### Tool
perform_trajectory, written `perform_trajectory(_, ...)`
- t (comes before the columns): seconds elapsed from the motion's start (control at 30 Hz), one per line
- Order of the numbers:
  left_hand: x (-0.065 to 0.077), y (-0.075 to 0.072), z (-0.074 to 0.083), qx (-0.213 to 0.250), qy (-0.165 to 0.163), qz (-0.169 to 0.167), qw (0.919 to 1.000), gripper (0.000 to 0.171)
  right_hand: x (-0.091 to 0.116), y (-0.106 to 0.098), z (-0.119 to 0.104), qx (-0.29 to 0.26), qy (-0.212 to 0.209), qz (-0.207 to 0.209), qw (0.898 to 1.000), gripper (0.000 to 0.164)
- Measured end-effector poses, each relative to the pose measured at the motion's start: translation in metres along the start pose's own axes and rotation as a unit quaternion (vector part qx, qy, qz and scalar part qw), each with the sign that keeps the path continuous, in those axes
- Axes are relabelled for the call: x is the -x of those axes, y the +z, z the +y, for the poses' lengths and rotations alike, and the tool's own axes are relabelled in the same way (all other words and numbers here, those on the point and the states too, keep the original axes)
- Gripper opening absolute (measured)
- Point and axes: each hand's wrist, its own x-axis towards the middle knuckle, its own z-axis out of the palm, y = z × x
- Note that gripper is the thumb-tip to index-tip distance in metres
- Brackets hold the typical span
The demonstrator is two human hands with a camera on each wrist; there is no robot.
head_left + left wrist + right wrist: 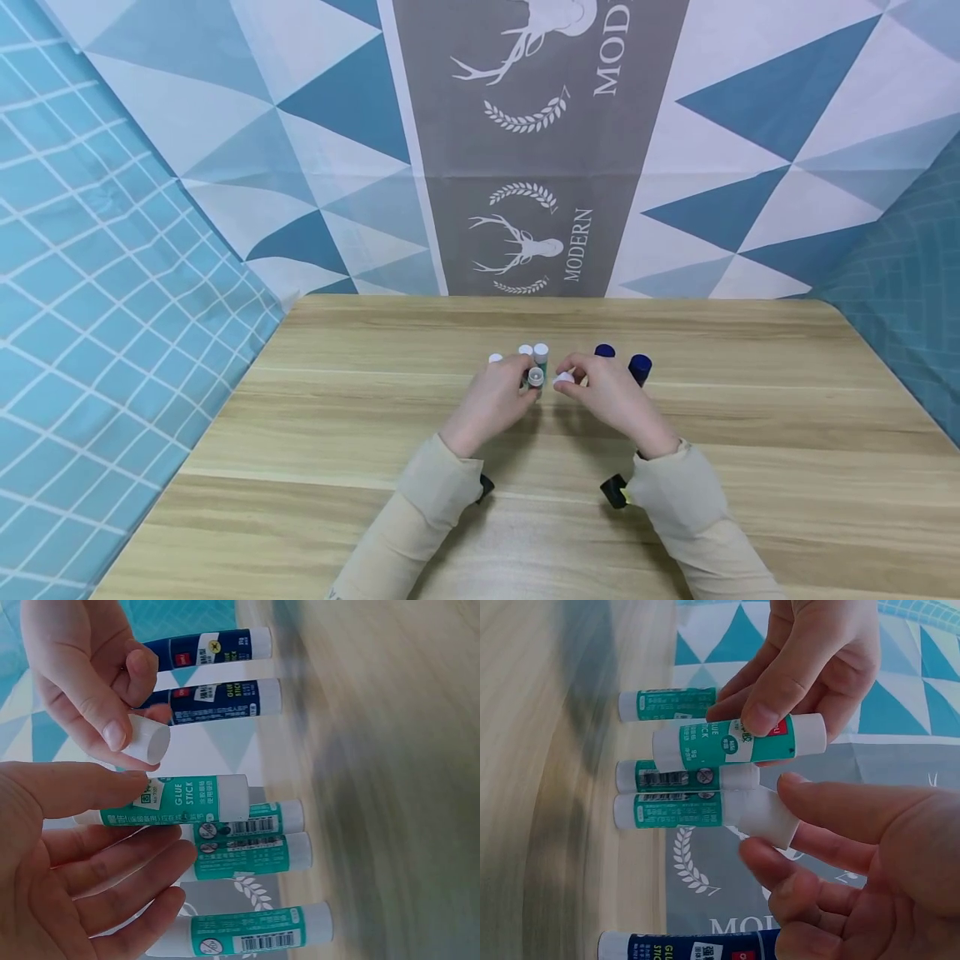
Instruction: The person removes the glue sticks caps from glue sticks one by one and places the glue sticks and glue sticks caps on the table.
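In the head view my left hand (491,398) holds a green glue stick (199,799) upright, pinched between thumb and fingers, its uncapped top (536,377) facing up. A white cap (771,817) is pinched between the thumb and fingers of my right hand (615,400). Cap and stick are apart, side by side at nearly the same height. Just beyond my left hand stand two white-capped green glue sticks (251,855), close together. One more green glue stick (247,931) stands to their left, partly hidden by that hand in the head view.
Two dark blue glue sticks (640,368) stand behind my right hand, their lower parts hidden by it in the head view. Everything stands on a wood-grain table (337,400). A patterned cloth (525,150) hangs along the table's back edge, with blue cloth (112,275) at the left.
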Motion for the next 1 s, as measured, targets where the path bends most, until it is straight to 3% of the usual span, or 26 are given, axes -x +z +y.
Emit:
perform_trajectory(0.3,0.0,0.004,-0.002,0.011,-0.005,-0.021,0.9997,0.01,-0.001,0.004,-0.002,-0.002,0.003,-0.004,1.0,0.022)
perform_trajectory(0.6,0.001,0.012,-0.004,-0.022,0.011,-0.012,0.9996,0.011,-0.002,0.009,0.001,0.009,0.007,-0.04,0.999,0.021)
perform_trajectory(1.0,0.0,0.018,-0.007,-0.028,-0.013,-0.027,0.9992,0.013,-0.005,0.015,0.003,0.022,0.035,-0.067,0.997,0.021)
